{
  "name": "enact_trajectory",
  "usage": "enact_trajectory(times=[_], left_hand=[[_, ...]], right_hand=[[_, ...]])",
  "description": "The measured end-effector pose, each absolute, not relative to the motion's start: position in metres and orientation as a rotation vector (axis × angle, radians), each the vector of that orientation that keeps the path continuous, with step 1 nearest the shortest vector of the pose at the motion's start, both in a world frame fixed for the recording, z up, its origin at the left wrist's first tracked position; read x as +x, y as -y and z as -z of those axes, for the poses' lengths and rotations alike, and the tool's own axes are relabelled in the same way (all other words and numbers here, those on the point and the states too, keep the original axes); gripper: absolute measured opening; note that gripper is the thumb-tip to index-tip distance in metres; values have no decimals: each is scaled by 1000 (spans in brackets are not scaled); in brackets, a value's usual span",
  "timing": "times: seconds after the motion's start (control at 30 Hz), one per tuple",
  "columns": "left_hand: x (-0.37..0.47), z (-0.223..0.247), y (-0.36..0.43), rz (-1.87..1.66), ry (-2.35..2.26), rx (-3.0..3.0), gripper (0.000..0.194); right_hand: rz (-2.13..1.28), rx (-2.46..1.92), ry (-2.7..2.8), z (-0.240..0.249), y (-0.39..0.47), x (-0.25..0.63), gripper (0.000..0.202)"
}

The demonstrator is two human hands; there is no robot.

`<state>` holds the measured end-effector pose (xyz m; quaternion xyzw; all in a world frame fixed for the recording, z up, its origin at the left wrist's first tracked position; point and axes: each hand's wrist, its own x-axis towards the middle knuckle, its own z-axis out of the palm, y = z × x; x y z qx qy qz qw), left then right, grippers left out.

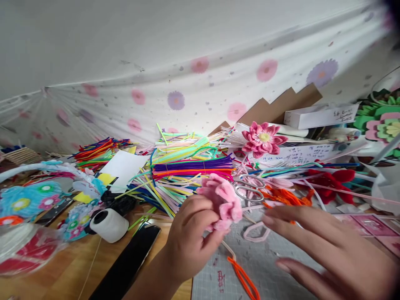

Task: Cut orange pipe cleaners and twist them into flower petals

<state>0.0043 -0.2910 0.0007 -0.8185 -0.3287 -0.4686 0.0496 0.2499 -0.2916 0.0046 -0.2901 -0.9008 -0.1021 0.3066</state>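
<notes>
My left hand (192,237) is closed around a pink fuzzy pipe-cleaner flower (223,200), its ruffled petals turned up and to the right. A thin pale stem (229,250) shows below it. To the right, my right hand (325,250) is open, thumb and fingers apart and slightly blurred. Between the hands, a pale pink bent pipe-cleaner loop (256,232) lies on the grey cutting mat (206,271), close to the right fingertips. Silver scissors handles (250,192) show just behind the flower. An orange twisted pipe cleaner (245,279) lies at the mat's front.
Bundled colourful pipe cleaners (193,166) are heaped at the back. A finished pink flower (264,139) stands behind the mat, with a red flower (333,181) to its right. A white thread spool (109,225) and a black phone-like slab (128,262) lie at left.
</notes>
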Motion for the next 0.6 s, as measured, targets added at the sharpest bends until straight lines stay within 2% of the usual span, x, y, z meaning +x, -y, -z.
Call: enact_trajectory(times=[0.1, 0.27, 0.47, 0.6], left_hand=[[13, -9, 298, 1299, 880, -2453, 24], [19, -17, 305, 1314, 756, -2407, 29], [19, -18, 285, 1340, 708, -2359, 44], [20, -10, 261, 1601, 688, -2361, 48]], right_hand=[[189, -695, 2427, -36, 287, 224, 38], [-63, -663, 2315, -42, 287, 215, 8], [-340, -654, 2097, -26, 282, 228, 11], [-376, -774, 1980, -20, 271, 233, 7]])
